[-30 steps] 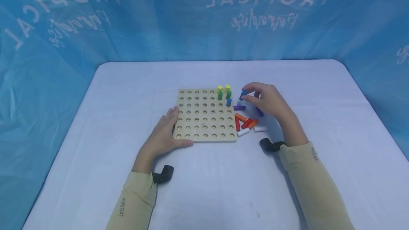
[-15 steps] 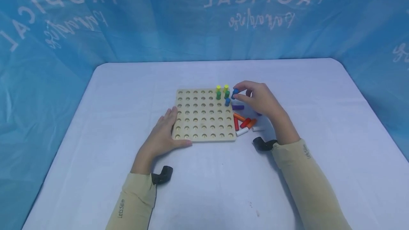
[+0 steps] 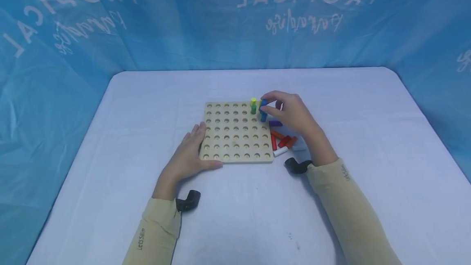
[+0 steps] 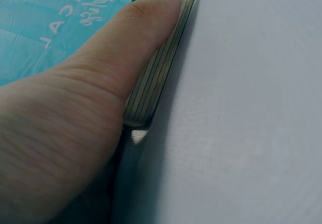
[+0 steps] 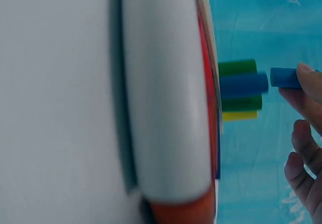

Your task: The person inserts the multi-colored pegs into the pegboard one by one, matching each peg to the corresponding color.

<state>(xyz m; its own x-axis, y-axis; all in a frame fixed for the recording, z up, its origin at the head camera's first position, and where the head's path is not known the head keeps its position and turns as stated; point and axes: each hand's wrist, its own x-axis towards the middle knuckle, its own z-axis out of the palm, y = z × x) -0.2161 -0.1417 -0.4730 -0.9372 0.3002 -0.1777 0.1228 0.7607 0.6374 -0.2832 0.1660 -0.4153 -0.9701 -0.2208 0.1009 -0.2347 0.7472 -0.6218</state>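
Note:
A square wooden pegboard (image 3: 231,150) lies on the table. My left hand (image 3: 187,156) rests against its near left corner, fingers straight along the left side and thumb on the front edge, as the left wrist view shows. My right hand (image 3: 292,111) pinches a blue peg (image 5: 285,77) between thumb and fingertips above the far right corner. In the right wrist view that peg is apart from the blue peg (image 5: 244,85) standing in the board. A yellow peg (image 3: 253,101) and a green peg (image 3: 253,109) stand nearby; others behind my fingers are mostly hidden in the head view.
Right of the board lie loose pegs: a purple peg (image 3: 275,123), red ones (image 3: 274,142), orange ones (image 3: 292,142) and white ones (image 3: 281,151). The white tablecloth (image 3: 235,216) extends around them. A blue printed curtain (image 3: 220,44) hangs behind the table.
My right hand has moved left with the blue peg, from beside the board to over its far right pegs. The left hand has stayed at the board's corner.

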